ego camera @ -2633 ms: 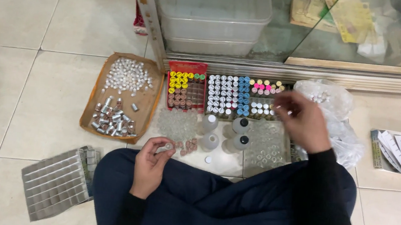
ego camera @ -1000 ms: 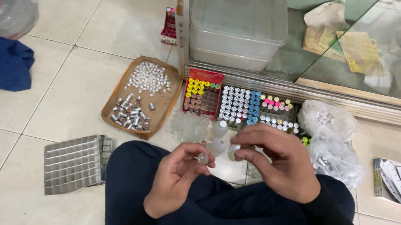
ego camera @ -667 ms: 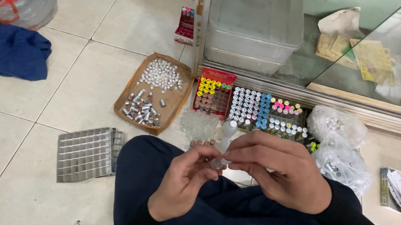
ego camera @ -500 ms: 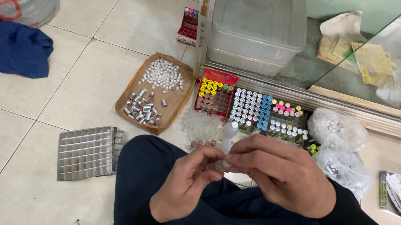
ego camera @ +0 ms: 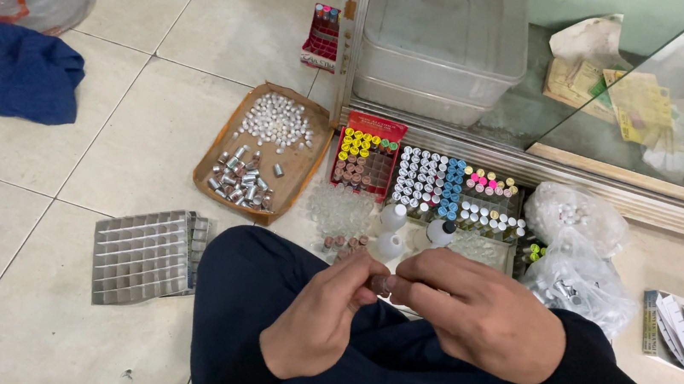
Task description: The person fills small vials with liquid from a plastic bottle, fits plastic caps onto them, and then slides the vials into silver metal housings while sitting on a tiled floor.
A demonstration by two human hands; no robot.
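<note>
You are sitting on a pale tiled floor (ego camera: 43, 330) in front of a glass-fronted cabinet (ego camera: 627, 104), with your stock laid out in an arc so that each sort is within an easy reach of your lap. Your left hand (ego camera: 317, 322) and right hand (ego camera: 478, 315) meet over your dark trousers (ego camera: 262, 294), fingertips pressed together on a small vial (ego camera: 379, 284); it is mostly covered by your fingers, so I can only guess that one hand steadies its body while the other works at its top. Holding it close over your legs keeps it under your eyes and gives anything dropped a soft place to land. Just beyond your knees stand a few white-capped bottles (ego camera: 392, 228) and a loose cluster of clear vials (ego camera: 342, 209), the nearest supplies to your hands. Behind them the red rack (ego camera: 365, 162) holds yellow- and brown-capped vials upright, and the longer rack (ego camera: 453, 192) beside it keeps white, blue and pink caps in separate blocks, so colours stay sorted. To the left, the brown cardboard tray (ego camera: 256, 152) has raised sides that stop its white caps and silver pieces from rolling away. The grey gridded divider (ego camera: 147, 256) lies flat by your left thigh. Two clear plastic bags (ego camera: 575, 253) of small parts sit to the right, with an open box of white cards (ego camera: 682, 329) past them, and a blue cloth (ego camera: 20, 78) lies well apart at far left.
</note>
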